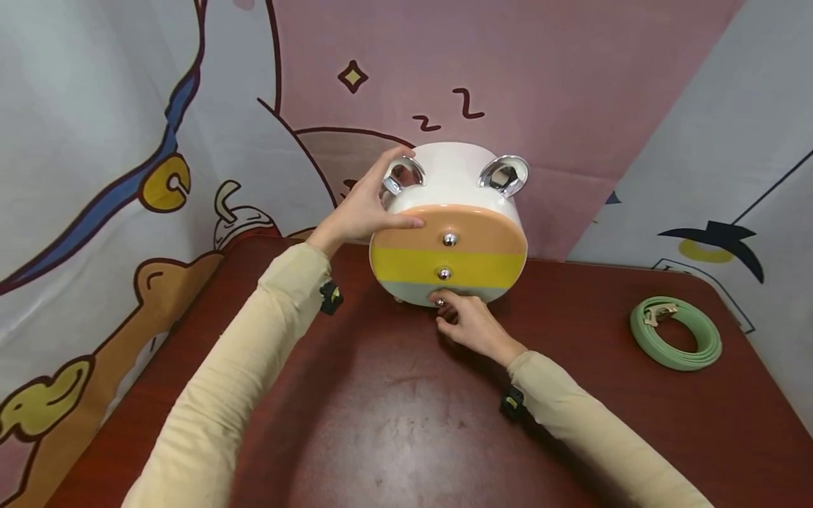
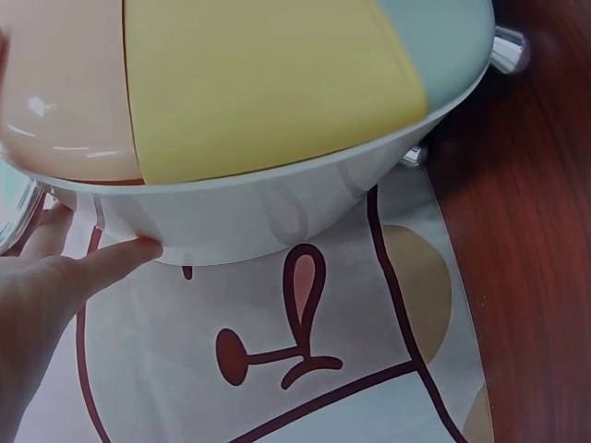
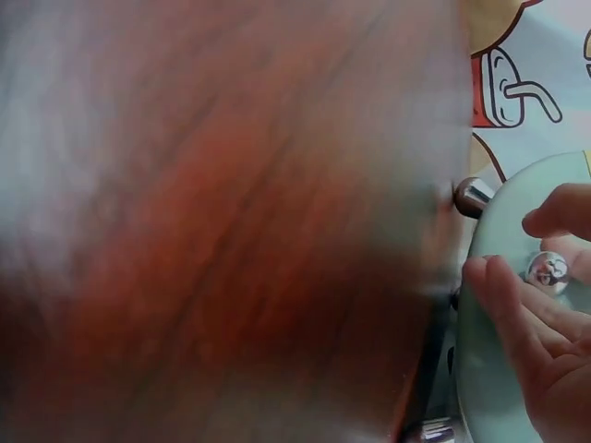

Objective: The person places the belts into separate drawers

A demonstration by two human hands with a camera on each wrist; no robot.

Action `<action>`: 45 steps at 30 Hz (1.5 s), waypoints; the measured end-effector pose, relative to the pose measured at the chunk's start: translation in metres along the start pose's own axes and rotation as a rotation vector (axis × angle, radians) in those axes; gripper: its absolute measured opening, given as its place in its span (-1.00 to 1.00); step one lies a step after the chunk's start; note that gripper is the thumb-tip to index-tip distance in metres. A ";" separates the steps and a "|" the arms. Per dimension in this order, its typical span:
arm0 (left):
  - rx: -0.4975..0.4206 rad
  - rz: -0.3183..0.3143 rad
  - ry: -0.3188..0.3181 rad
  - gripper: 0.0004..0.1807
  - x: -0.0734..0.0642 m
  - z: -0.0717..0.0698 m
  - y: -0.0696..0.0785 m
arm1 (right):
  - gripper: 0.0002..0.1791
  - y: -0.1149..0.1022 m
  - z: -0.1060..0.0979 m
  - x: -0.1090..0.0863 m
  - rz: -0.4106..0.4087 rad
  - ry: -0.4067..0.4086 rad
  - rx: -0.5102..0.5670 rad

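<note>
Head view, centre: gripping box [image 1: 476,261] with left hand [image 1: 363,209], bottom knob [image 1: 441,303] with right hand [image 1: 475,324]. Could tip under uneven pull.

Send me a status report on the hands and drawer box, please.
Left hand holds drawer box. Right hand around bottom knob, grip unclear. Drawers look closed. Green belt clear, off right.

3 drwr knobs [image 1: 444,273], 1 belt [image 1: 706,344]

A corner set off by pink and white cartoon-printed cloth hangings [image 1: 571,92] around a glossy reddish-brown wood-grained surface [image 1: 394,423]; whether home or studio cannot be told.
</note>
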State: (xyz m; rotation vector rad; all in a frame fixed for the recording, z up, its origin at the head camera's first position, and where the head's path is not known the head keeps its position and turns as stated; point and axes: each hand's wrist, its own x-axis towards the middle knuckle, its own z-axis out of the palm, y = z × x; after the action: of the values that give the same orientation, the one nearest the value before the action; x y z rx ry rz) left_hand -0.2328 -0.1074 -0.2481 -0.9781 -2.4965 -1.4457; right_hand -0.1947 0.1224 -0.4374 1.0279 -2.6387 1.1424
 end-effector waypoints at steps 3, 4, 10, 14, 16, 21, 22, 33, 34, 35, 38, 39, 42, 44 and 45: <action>-0.033 -0.028 -0.010 0.04 -0.001 -0.001 -0.003 | -0.63 0.000 0.003 0.000 0.011 0.020 0.012; -0.048 -0.031 -0.015 0.04 -0.001 -0.002 -0.004 | -0.63 -0.001 0.004 -0.001 0.016 0.025 0.014; -0.087 0.001 -0.034 0.04 -0.001 -0.008 -0.007 | -0.63 -0.006 0.008 0.000 0.022 0.037 0.006; -0.097 0.017 -0.033 0.04 -0.001 -0.009 -0.008 | -0.62 -0.010 0.008 0.000 0.029 0.037 0.003; -0.101 0.021 -0.035 0.04 0.000 -0.009 -0.008 | -0.62 -0.012 0.009 -0.001 0.035 0.039 0.006; -0.120 0.000 -0.040 0.04 0.000 -0.010 -0.009 | -0.59 -0.018 0.011 -0.008 0.030 0.023 0.033; -0.123 -0.002 -0.037 0.03 0.000 -0.010 -0.010 | -0.59 -0.020 0.011 -0.009 0.027 0.015 0.042; -0.179 -0.015 -0.040 0.05 0.001 -0.007 -0.015 | -0.57 -0.026 0.005 -0.024 0.031 0.056 0.122; -0.180 -0.011 -0.039 0.05 0.001 -0.006 -0.015 | -0.61 -0.027 0.005 -0.025 0.042 0.093 0.108; -0.180 -0.010 -0.039 0.05 0.002 -0.006 -0.015 | -0.66 -0.028 0.004 -0.026 0.057 0.130 0.089; -0.182 -0.005 -0.038 0.04 0.002 -0.005 -0.015 | -0.79 -0.032 0.006 -0.028 0.134 0.202 0.031; -0.181 -0.003 -0.038 0.03 0.002 -0.005 -0.015 | -0.81 -0.033 0.007 -0.028 0.165 0.216 0.005; -0.181 0.008 -0.033 0.02 0.003 -0.004 -0.015 | -0.81 -0.036 0.011 -0.027 0.248 0.248 -0.069; -0.178 0.015 -0.032 0.02 0.003 -0.003 -0.015 | -0.76 -0.038 0.015 -0.025 0.281 0.271 -0.132; -0.177 0.016 -0.031 0.02 0.003 -0.002 -0.015 | -0.74 -0.039 0.017 -0.024 0.295 0.285 -0.166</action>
State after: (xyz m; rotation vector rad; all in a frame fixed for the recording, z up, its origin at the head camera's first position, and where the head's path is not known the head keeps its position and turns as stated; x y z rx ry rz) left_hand -0.2437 -0.1129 -0.2567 -1.0538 -2.4085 -1.6835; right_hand -0.1490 0.1051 -0.4329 0.4210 -2.6495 1.0049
